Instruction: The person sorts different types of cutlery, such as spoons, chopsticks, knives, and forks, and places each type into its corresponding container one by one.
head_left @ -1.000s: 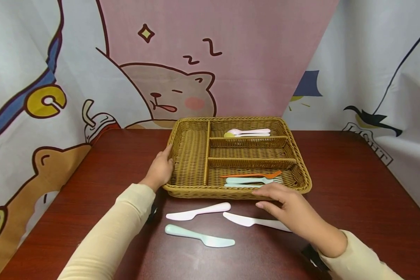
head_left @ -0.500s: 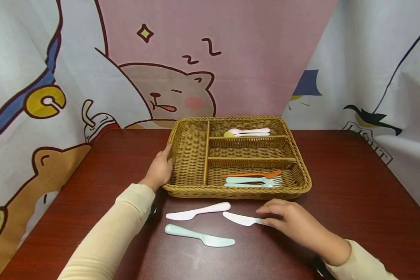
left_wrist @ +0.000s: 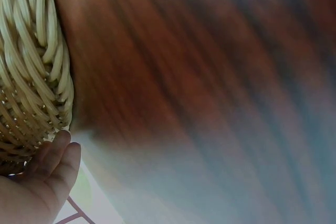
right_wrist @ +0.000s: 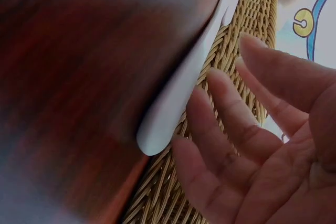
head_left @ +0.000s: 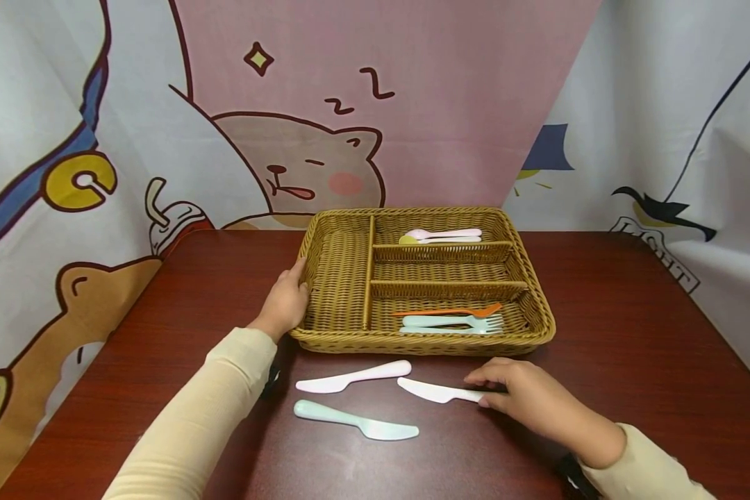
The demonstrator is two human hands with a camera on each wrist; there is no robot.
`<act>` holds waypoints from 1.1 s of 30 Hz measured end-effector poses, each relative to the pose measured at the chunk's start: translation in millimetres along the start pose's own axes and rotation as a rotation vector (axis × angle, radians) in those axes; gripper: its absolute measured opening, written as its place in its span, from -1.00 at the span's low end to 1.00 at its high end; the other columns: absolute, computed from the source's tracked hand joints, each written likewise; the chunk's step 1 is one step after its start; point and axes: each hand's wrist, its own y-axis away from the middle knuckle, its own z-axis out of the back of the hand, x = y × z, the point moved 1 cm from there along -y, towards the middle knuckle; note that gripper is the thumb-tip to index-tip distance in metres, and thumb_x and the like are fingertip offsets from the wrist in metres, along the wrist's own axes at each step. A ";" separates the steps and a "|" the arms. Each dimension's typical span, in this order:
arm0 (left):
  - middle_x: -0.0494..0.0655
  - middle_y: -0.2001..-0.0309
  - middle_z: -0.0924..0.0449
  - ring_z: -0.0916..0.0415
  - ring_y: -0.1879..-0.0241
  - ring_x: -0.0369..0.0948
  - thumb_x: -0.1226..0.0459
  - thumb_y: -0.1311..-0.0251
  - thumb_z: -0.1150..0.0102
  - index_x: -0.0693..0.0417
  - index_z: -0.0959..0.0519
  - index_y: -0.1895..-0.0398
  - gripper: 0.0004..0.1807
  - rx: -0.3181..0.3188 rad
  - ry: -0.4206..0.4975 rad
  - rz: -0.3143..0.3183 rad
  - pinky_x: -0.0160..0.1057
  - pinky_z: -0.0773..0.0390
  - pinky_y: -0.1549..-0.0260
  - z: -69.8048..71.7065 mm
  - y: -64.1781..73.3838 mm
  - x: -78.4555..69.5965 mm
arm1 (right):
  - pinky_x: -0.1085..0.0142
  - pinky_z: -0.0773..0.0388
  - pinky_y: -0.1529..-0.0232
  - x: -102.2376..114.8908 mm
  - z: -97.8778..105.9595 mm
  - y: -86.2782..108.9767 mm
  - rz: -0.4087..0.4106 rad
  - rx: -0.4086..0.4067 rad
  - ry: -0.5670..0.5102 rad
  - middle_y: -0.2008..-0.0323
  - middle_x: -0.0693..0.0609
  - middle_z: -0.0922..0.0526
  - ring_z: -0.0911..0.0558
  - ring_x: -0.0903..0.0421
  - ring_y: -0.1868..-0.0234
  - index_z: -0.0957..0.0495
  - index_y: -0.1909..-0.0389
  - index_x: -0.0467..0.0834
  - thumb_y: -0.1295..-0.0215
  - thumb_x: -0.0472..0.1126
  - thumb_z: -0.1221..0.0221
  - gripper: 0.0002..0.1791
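Note:
At the basket's left side, my left hand point(head_left: 284, 301) holds the rim of the wicker basket point(head_left: 334, 342); in the left wrist view its fingers point(left_wrist: 58, 163) lie along the outer wall. My right hand point(head_left: 531, 396) is over the handle of a white table knife point(head_left: 434, 391) on the table. Seen from the right wrist, the fingers are spread beside the knife handle point(right_wrist: 170, 108), the thumb standing apart from it. A pale pink knife point(head_left: 353, 377) and a mint green knife point(head_left: 356, 421) lie to the left.
The front right compartment holds an orange fork point(head_left: 450, 312) and mint green forks point(head_left: 440, 321). Pink and yellow-tipped spoons point(head_left: 444, 235) lie in the back right one. A patterned cloth point(head_left: 462, 104) hangs behind the dark red table point(head_left: 612, 312).
My right hand has come down from the basket's front rim to the white knife's handle, then shifted slightly right. The left hand stays at the basket.

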 end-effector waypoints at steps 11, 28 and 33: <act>0.27 -0.41 -0.09 -0.16 -0.36 0.14 0.29 -0.51 0.29 0.04 0.13 -0.56 -0.38 -0.002 0.001 0.005 0.10 -0.23 -0.30 -0.9 -0.4 -0.2 | 0.39 -0.39 0.45 -9.9 -2.4 -0.9 -0.052 0.068 0.019 0.44 0.29 -0.53 -0.43 0.36 0.41 -0.72 0.24 -0.05 0.02 -0.26 -0.42 -0.74; 0.28 -0.41 -0.08 -0.15 -0.36 0.14 0.30 -0.51 0.30 0.05 0.14 -0.56 -0.38 -0.004 0.000 0.000 0.10 -0.23 -0.30 -0.4 -1.0 0.6 | 0.36 -0.44 0.41 -11.3 -0.4 -5.8 -0.007 0.138 0.049 0.43 0.27 -0.57 -0.49 0.33 0.41 -0.73 0.35 0.00 0.06 -0.36 -0.40 -0.76; 0.27 -0.40 -0.09 -0.16 -0.36 0.13 0.30 -0.51 0.29 0.03 0.14 -0.56 -0.38 0.001 0.001 0.002 0.10 -0.23 -0.30 -0.1 -0.7 -0.6 | 0.37 -0.39 0.44 -10.6 -0.7 -6.4 -0.028 0.153 0.057 0.46 0.29 -0.50 -0.43 0.36 0.44 -0.71 0.38 0.04 0.08 -0.36 -0.41 -0.75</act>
